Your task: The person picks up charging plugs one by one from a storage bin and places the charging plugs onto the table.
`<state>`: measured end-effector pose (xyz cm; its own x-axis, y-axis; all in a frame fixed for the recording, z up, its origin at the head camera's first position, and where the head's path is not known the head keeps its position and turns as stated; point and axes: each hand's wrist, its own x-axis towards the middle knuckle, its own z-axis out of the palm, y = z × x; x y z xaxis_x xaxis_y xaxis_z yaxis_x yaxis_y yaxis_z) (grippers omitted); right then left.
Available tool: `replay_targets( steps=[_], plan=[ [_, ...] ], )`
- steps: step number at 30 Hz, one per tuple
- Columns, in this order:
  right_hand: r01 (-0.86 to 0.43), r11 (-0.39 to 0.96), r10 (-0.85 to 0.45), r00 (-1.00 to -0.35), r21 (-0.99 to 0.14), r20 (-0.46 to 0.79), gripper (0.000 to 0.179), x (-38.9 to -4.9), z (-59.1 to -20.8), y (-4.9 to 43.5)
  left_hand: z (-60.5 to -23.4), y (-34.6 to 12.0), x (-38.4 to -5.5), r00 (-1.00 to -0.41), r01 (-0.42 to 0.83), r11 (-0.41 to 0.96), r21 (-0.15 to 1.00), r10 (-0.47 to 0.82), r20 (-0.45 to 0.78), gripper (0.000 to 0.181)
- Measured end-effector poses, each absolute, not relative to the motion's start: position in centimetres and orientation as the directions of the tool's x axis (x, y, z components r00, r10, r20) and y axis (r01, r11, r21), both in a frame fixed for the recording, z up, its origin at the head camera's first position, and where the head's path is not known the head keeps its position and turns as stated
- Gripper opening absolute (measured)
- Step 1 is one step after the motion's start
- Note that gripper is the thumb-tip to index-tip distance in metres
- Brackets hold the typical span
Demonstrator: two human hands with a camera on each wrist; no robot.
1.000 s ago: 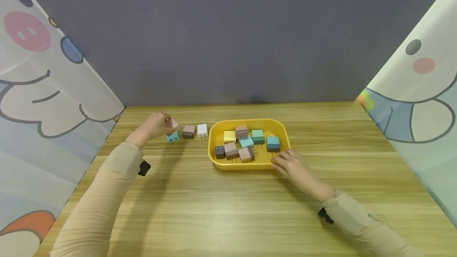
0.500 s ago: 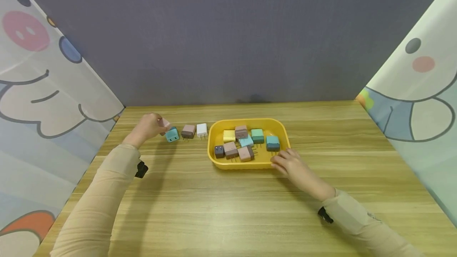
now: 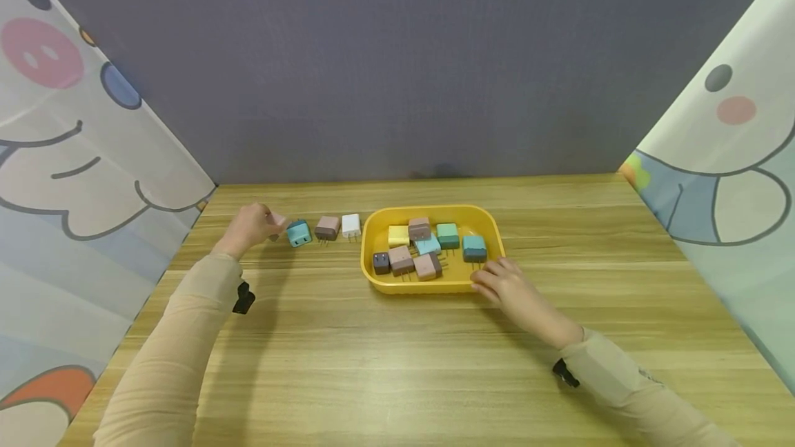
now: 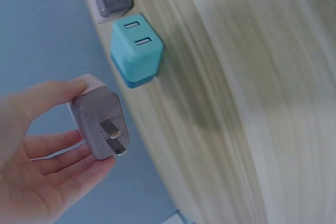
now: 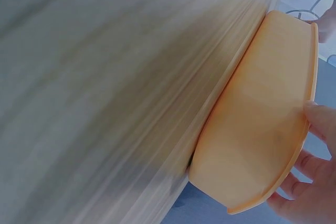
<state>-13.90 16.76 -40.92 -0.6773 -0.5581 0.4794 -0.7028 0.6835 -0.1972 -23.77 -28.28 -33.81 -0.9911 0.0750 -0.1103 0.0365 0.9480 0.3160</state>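
My left hand [image 3: 245, 232] pinches a pink and grey-brown plug-in charger [image 4: 100, 116] between thumb and fingers, its two flat prongs showing in the left wrist view. Just right of that hand stands a turquoise charger [image 3: 299, 234] with two USB slots facing up. Further along the row lie a pink-brown charger [image 3: 327, 228] and a white charger [image 3: 350, 225], prongs toward me. My right hand [image 3: 506, 288] grips the rim of a yellow tray [image 5: 257, 114] at its front right corner. Several chargers lie inside the tray, among them a yellow one [image 3: 399, 236] and a green one [image 3: 448, 235].
The wooden table [image 3: 397, 364] runs back to a grey panel [image 3: 410, 88]. Cartoon-printed cloth walls [image 3: 733, 192] flank it on both sides. A dark charger [image 3: 381, 263] sits at the tray's left end.
My left hand has moved left with the pink and grey-brown charger, away from above the turquoise charger, which is now fully visible. My right hand stays on the tray.
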Motion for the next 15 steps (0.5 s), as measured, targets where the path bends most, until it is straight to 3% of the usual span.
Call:
replay_targets(
  steps=[15],
  plan=[
    [-0.708,0.680,-0.560,-0.670,-0.193,0.487,0.013,-13.9,-40.9,16.8,-35.2,-29.2,-23.7,-0.994,-0.024,0.943,0.333,0.012,-0.107,0.029]
  ],
)
